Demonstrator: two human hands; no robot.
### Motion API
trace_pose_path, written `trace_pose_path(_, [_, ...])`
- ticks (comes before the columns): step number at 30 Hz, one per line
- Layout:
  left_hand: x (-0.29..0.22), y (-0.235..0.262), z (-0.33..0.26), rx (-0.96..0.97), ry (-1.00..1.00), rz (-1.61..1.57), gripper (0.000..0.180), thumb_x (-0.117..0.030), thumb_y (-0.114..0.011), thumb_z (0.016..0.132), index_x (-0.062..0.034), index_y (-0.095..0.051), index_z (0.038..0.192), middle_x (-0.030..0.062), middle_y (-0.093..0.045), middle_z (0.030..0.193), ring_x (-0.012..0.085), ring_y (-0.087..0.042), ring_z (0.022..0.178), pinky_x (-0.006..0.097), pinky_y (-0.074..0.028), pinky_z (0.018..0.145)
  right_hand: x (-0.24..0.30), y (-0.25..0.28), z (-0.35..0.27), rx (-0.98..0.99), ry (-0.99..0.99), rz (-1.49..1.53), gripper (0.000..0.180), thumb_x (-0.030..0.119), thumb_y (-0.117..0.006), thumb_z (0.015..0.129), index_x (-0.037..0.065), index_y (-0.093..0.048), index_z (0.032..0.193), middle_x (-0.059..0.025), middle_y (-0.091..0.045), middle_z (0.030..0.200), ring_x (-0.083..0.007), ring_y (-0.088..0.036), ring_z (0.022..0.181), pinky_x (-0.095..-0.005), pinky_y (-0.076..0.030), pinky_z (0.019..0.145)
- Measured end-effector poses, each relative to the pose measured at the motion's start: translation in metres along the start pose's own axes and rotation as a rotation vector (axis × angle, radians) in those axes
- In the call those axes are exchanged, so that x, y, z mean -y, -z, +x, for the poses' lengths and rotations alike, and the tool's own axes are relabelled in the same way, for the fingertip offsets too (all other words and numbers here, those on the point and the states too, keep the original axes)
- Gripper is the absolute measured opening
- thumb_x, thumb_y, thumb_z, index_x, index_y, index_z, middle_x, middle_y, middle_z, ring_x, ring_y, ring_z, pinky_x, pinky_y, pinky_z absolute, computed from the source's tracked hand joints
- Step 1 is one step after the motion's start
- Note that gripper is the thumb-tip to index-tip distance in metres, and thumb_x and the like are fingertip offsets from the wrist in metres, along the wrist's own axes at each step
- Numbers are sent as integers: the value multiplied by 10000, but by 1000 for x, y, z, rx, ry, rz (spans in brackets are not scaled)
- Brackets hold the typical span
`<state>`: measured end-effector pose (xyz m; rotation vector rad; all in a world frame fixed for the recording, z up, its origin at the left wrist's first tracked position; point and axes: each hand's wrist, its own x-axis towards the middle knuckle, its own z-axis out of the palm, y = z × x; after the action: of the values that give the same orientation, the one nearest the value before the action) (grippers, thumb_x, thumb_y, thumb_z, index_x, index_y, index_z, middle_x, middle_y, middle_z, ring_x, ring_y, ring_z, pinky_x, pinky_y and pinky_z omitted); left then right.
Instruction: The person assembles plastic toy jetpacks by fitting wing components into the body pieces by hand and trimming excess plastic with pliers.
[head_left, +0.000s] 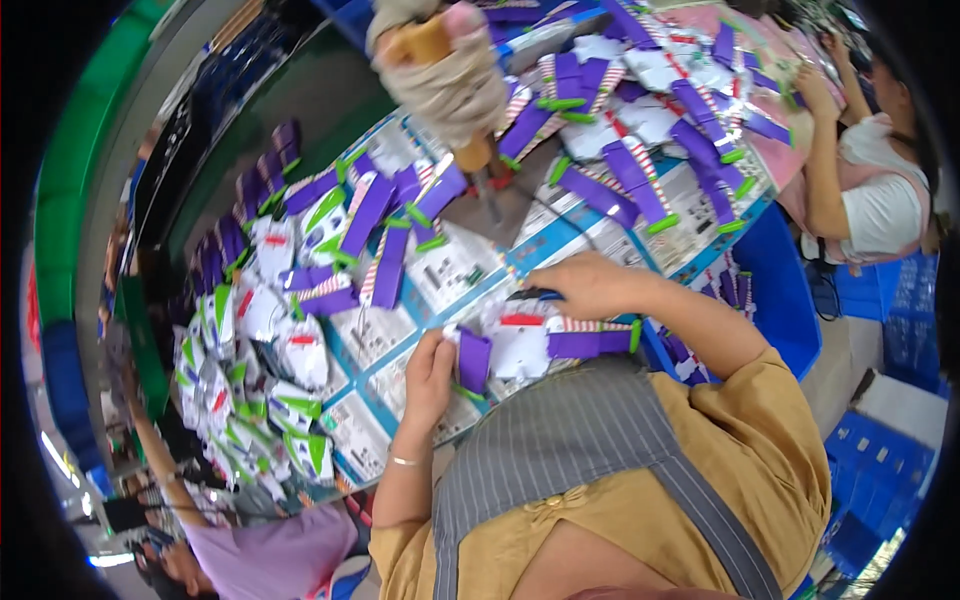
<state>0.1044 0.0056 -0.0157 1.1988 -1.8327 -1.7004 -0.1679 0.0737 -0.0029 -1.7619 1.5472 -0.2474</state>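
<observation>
Toy piece (530, 340): white plastic body with purple wings and green tips, lying on the table (470, 270) at 6 o'clock, just before the person's apron. Left hand (432, 372) closed on the purple wing end at the piece's 9 o'clock; right hand (590, 285) pressed down on its upper edge at 1 o'clock, fingers curled, whether anything is pinched beneath cannot be told. Handling, judged: light, stiff, smooth moulded plastic; thin wings likely to flex or snap, so grip best taken on the white body. Like pieces in heaps: purple-winged pile (650, 130) at 1 o'clock, white-and-green pile (250, 390) at 9 o'clock. Blue crate (785, 300) at 3 o'clock holds more purple pieces. Hanging tool (450, 70) at 12 o'clock, cloth-wrapped. Co-worker's arm (825, 170) at 2 o'clock.
</observation>
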Motion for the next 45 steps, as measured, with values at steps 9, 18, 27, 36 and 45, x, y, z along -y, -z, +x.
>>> trace_pose_path(9, [-15, 5, 26, 148, -245, 389, 238, -225, -622, 838, -24, -657, 960, 115, -653, 839, 261, -623, 734, 311, -479, 651, 7, 10, 6, 125, -5, -25, 425, 169, -579, 793, 108, -473, 1201, -180, -631, 918, -342, -604, 894, -452, -440, 777])
trace_pose_path(18, [-18, 20, 51, 323, -273, 425, 207, -205, -673, 784, -33, -679, 899, 85, -583, 686, 204, -556, 612, 305, -429, 569, 11, 9, 11, 71, 182, -132, 549, 26, -502, 757, 165, -384, 1275, -155, -612, 694, -324, -627, 673, -426, -450, 550])
trace_pose_path(27, [-22, 25, 57, 411, -354, 479, 209, -187, -702, 749, -34, -673, 889, 79, -576, 676, 207, -549, 604, 308, -422, 555, 14, 14, 27, 236, 213, -159, 580, 39, -544, 741, 166, -390, 1287, -138, -586, 653, -324, -621, 642, -432, -454, 534])
trace_pose_path(36, [-41, 26, 64, 485, -371, 541, 195, -202, -696, 745, -46, -673, 860, 85, -595, 693, 235, -567, 634, 325, -442, 572, -2, -16, 0, -272, 227, -27, 319, 117, -601, 742, 57, -428, 1003, -161, -599, 866, -374, -605, 768, -491, -451, 655])
trace_pose_path(45, [-54, 21, 60, 430, -408, 807, 234, -304, -653, 779, -77, -678, 832, 77, -611, 721, 258, -593, 678, 347, -464, 592, -1, -17, 2, -231, 202, -105, 326, 90, -576, 723, 88, -480, 1035, -131, -603, 846, -342, -617, 776, -461, -468, 651])
